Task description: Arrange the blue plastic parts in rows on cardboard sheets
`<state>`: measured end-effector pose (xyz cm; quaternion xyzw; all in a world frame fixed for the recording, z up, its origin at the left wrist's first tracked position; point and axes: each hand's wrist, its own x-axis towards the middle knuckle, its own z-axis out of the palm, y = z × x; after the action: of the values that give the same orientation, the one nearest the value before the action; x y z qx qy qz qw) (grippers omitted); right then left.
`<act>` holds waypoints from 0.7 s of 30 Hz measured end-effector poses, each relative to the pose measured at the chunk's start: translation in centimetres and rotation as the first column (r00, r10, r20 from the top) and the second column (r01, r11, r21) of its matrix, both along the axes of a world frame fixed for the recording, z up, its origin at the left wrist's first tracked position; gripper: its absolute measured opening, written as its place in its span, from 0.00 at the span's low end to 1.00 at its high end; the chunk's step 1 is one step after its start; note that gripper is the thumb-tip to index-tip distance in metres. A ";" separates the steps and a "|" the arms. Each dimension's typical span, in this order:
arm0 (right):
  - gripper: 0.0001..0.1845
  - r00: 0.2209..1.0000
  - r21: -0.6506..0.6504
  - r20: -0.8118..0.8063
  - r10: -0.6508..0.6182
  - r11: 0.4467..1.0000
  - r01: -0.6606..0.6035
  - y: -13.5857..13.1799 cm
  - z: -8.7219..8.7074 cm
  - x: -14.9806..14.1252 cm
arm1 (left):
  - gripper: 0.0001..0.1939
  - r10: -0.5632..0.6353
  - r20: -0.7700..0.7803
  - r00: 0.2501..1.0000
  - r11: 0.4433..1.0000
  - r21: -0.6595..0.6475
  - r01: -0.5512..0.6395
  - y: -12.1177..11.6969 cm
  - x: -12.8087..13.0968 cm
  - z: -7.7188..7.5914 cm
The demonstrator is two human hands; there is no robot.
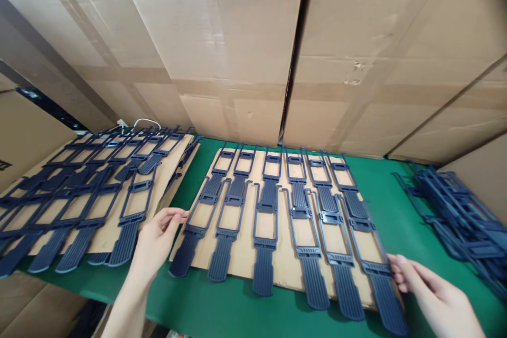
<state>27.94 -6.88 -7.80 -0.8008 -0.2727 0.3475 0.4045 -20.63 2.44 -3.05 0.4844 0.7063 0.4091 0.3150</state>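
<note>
Bench is a green tabletop [214, 309], backed by tall brown cartons [237, 37] with tape strips across them and a dark gap between two. Another carton [31, 137] stands at the left edge; more cardboard [43, 306] shows below the bench's front edge, lower left. White cable [146, 121] at the back left, behind the stack.

Left side: stack of loaded cards [168, 171], dark blue frames overlapping on top, some tongues overhanging the front. Far right: loose heap of similar frames [455, 211], tangled, sitting directly on the green.

Middle, between those two: cardboard sheet [283, 261] lying on the bench, carrying dark blue clip frames [263, 269] in two rows of six. Ribbed tongues point toward the wearer; front-row tongues hang past the sheet's near edge, back-row tongues overlap the tops of the front row.

Left hand [160, 229]: thumb and forefinger pinched on the sheet's left edge, just beside the front-left frame [186, 253], between sheet and stack. Right hand [428, 285]: fingers curled, thumb on top, at the sheet's right edge against the front-right frame [386, 296]; can't tell from here if it's gripping card, frame or both
</note>
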 end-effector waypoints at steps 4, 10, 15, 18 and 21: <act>0.36 0.998 -0.038 0.063 0.004 0.999 -0.001 0.0 0.6 0.0 | 0.25 0.034 0.017 0.999 0.999 0.009 -0.034 0.4 0.1 -0.1; 0.35 0.997 -0.095 0.081 0.015 0.995 -0.007 -0.1 1.6 -0.4 | 0.23 0.071 -0.012 0.997 0.997 0.044 -0.070 0.6 0.2 -0.7; 0.39 0.998 -0.104 0.056 -0.009 0.994 0.015 0.1 1.5 -0.2 | 0.24 0.058 -0.137 0.989 0.998 0.007 -0.058 0.5 0.2 -0.6; 0.40 0.999 -0.049 0.041 -0.029 0.998 0.031 0.2 1.5 -0.2 | 0.24 0.047 -0.113 0.992 0.999 -0.003 -0.048 0.8 0.2 -0.4; 0.39 0.998 0.013 0.055 -0.026 1.000 0.025 0.3 1.7 -0.4 | 0.24 0.042 -0.096 0.994 0.999 0.001 -0.042 1.0 0.2 -0.4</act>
<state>27.58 -6.57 -6.13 -0.8110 -0.2757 0.3185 0.4060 -20.38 3.43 -3.41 0.4885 0.7309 0.3914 0.2721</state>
